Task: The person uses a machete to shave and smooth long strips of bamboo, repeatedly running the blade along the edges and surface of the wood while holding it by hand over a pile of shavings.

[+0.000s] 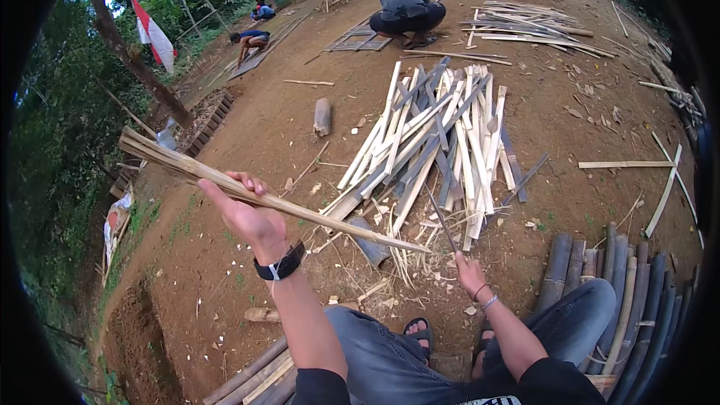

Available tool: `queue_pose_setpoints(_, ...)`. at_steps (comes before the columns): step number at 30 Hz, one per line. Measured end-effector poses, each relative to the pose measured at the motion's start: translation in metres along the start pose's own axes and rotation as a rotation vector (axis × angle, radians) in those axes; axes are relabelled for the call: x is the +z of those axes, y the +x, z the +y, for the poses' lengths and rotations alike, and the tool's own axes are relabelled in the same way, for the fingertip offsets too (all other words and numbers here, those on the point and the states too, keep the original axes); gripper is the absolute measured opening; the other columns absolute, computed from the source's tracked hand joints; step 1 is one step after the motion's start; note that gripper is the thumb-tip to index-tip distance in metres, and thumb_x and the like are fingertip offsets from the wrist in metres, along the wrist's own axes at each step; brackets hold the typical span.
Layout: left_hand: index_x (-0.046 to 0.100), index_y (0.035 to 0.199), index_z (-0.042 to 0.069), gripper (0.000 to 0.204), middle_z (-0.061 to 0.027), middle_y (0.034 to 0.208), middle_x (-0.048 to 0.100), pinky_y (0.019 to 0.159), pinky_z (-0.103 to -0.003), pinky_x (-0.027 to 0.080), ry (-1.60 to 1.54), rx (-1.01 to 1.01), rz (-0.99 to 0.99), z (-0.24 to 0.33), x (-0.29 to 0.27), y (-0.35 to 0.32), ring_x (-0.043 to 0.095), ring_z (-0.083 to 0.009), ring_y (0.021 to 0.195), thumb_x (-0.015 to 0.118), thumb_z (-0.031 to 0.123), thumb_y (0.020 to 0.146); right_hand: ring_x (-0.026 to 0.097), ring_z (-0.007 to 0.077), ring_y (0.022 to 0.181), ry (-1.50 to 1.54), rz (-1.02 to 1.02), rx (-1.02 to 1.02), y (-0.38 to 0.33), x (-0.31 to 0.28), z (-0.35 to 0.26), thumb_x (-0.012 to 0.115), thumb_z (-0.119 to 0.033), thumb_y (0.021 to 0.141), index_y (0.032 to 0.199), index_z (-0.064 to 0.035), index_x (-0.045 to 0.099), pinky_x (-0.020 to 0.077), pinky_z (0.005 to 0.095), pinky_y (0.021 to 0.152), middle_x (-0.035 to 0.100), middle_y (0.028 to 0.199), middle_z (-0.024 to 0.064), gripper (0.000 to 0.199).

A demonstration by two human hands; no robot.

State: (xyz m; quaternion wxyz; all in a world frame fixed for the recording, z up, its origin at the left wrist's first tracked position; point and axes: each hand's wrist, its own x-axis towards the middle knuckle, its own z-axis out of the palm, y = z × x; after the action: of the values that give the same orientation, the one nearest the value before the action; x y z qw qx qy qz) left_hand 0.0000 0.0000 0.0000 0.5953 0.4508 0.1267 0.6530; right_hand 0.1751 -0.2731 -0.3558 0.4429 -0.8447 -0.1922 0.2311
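A long split bamboo strip (337, 223) slants across the view, its wide, splintered end at the upper left and its narrow tip low near the middle. My left hand (257, 216) grips it nearer the wide end, thumb on one side and fingers on the other, with a dark band on the wrist. Down to the right, my right hand (471, 276) is closed round the handle of a long knife (442, 221). The blade points up and away, a little apart from the strip's tip. Just beyond lies a large heap of pale and dark bamboo strips (439, 142).
Whole bamboo poles (559, 266) lie by my right knee, with more poles (259, 375) at lower left. A short log (322, 117) rests on the soil. Another strip pile (536, 26) is far right. A crouching person (405, 11) works ahead; others are farther left. A pit (142, 349) lies left.
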Motion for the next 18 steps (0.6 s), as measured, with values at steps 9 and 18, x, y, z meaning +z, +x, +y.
queue_pose_setpoints(9,0.052,0.090,0.005,0.057,-0.0023,0.071,0.048,0.061,-0.027,0.043,-0.165,-0.238,-0.216,-0.038,0.048,0.001,0.047,-0.0139,0.063,0.035,0.060,0.097,0.043,0.0115,0.050,0.113,0.088,-0.179,-0.031,-0.142,-0.096,0.072,-0.041,0.082,0.063,-0.0019,0.054,0.0371,0.0336,0.048,0.051,0.053,0.0009,0.047)
queue_pose_setpoints(18,0.058,0.119,-0.003,0.063,-0.0059,0.089,0.060,0.074,-0.029,0.047,-0.175,-0.417,-0.503,-0.090,0.121,-0.031,0.054,-0.0126,0.080,0.029,0.051,0.102,0.059,0.0117,0.060,0.206,0.150,-0.441,0.010,-0.093,-0.149,0.088,-0.037,0.062,0.103,0.0040,0.065,0.0491,0.0282,0.059,0.063,0.067,0.0040,0.063)
